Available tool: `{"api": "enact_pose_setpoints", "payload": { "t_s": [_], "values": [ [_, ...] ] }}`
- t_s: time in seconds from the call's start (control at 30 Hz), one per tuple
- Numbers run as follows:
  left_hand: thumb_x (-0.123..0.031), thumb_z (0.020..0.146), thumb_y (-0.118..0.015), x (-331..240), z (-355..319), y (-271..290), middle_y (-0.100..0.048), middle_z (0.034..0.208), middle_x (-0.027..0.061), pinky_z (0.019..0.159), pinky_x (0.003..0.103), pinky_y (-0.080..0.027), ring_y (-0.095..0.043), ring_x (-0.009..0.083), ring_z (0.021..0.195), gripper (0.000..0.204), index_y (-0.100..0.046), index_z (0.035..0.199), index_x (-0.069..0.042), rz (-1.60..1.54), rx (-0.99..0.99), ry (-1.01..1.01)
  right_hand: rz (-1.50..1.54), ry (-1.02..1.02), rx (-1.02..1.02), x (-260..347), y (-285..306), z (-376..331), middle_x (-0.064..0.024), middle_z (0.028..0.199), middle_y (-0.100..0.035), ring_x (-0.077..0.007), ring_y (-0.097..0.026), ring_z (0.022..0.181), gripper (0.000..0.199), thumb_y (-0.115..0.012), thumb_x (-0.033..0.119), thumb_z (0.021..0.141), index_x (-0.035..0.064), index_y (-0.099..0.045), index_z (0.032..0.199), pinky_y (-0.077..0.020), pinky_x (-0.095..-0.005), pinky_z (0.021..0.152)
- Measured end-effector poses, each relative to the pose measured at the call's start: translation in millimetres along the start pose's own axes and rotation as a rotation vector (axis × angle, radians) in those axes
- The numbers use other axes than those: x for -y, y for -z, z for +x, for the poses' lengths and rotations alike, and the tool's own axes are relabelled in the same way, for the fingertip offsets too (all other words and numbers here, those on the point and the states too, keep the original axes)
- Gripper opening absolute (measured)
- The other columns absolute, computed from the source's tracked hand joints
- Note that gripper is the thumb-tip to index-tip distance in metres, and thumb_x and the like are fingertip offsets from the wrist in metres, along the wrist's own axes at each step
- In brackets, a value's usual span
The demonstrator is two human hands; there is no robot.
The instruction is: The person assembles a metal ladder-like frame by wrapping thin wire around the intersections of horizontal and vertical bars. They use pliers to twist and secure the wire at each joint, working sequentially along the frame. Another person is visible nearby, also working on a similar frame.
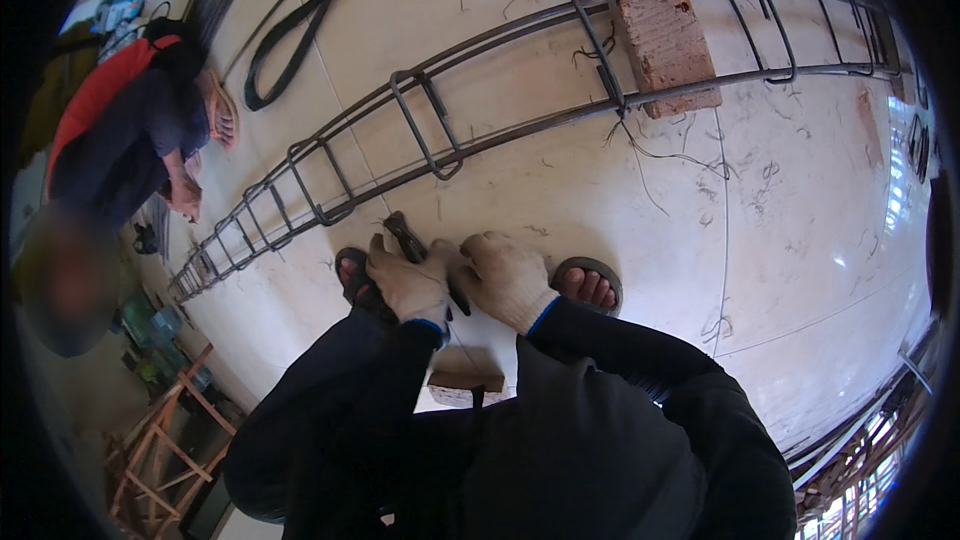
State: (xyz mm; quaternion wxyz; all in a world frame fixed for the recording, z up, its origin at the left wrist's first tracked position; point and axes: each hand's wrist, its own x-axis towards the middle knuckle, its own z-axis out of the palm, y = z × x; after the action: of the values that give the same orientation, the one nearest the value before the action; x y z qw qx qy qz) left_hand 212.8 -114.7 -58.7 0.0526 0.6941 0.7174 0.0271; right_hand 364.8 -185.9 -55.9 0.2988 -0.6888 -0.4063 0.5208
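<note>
My left hand, in a pale knitted glove, is closed around a dark hand tool that looks like pincers. Its head sticks out beyond my fingers, and a dark end shows below between the gloves. Right beside it, my right hand, gloved the same, has its fingers curled in against the left hand; whatever they grip is hidden. Both hands are low between my sandalled feet. Beyond them a long rebar cage with bent stirrups runs from lower left to upper right. Thin tie wires dangle from one stirrup joint.
A red brick props up the cage, and another brick lies near my legs. Looped dark wire lies at the upper left. Another person squats at the left. Wire scraps litter the tiles; wooden sticks stand lower left.
</note>
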Motion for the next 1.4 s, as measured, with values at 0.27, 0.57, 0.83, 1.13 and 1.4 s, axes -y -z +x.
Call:
{"api": "enact_pose_setpoints", "payload": {
  "t_s": [0.27, 0.57, 0.83, 1.13, 1.4],
  "values": [
    [-0.025, 0.081, -0.079, 1.5, 26.8, 12.1, -0.073, 0.087, 0.0192, 0.076, 0.042, -0.056, -0.073, 0.0332, 0.084, 0.035, -0.068, 0.099, 0.003, -0.248, 0.487, 0.081, 0.011, -0.022, 0.117, 9.8, 15.1, 0.7, -0.0213, 0.11, -0.072, -0.0407, -0.071, 0.103, 0.037, -0.075, 0.026, 0.09, 0.0008, -0.069, 0.117, -0.0563, -0.0488, 0.09],
    [-0.02, 0.093, -0.072, -136.2, 25.2, 64.2, -0.074, 0.098, 0.0108, 0.077, 0.033, -0.054, -0.069, 0.0182, 0.087, 0.032, -0.069, 0.116, 0.002, -0.684, 1.108, 0.005, 1.047, -0.322, 0.195, -18.0, 85.8, -50.9, -0.0168, 0.115, -0.072, -0.0248, -0.074, 0.106, 0.047, -0.078, 0.016, 0.09, -0.0055, -0.06, 0.128, -0.0602, -0.0365, 0.092],
    [-0.023, 0.104, -0.059, -172.0, 4.7, 69.5, -0.069, 0.091, 0.0152, 0.082, 0.042, -0.055, -0.067, 0.0262, 0.086, 0.028, -0.067, 0.114, 0.001, -0.525, 1.209, -0.4, 1.686, -0.237, 0.109, -25.8, 110.2, -104.3, -0.0283, 0.137, -0.062, -0.039, -0.067, 0.124, 0.055, -0.064, -0.004, 0.092, -0.006, -0.048, 0.146, -0.0566, -0.0496, 0.106],
    [-0.03, 0.106, -0.048, -218.4, 30.6, 101.1, -0.055, 0.083, -0.0021, 0.069, 0.026, -0.044, -0.052, 0.0082, 0.075, 0.043, -0.07, 0.123, 0.002, -0.657, 1.321, -0.105, 1.763, 0.058, 0.193, -57.5, 138.2, -75.7, -0.0338, 0.153, -0.049, -0.0468, -0.055, 0.138, 0.068, -0.063, 0.0, 0.096, -0.0098, -0.035, 0.157, -0.0447, -0.0594, 0.118],
    [-0.039, 0.109, -0.049, -231.3, 24.3, 97.7, -0.062, 0.09, 0.0037, 0.075, 0.03, -0.05, -0.06, 0.0154, 0.083, 0.048, -0.07, 0.127, 0.0, -0.566, 1.07, -0.284, 1.811, 0.154, 0.145, -43.7, 141.1, -64.5, -0.0358, 0.155, -0.043, -0.0526, -0.048, 0.142, 0.074, -0.064, 0.018, 0.101, -0.0101, -0.028, 0.159, -0.0431, -0.0664, 0.113]
  ]
}}
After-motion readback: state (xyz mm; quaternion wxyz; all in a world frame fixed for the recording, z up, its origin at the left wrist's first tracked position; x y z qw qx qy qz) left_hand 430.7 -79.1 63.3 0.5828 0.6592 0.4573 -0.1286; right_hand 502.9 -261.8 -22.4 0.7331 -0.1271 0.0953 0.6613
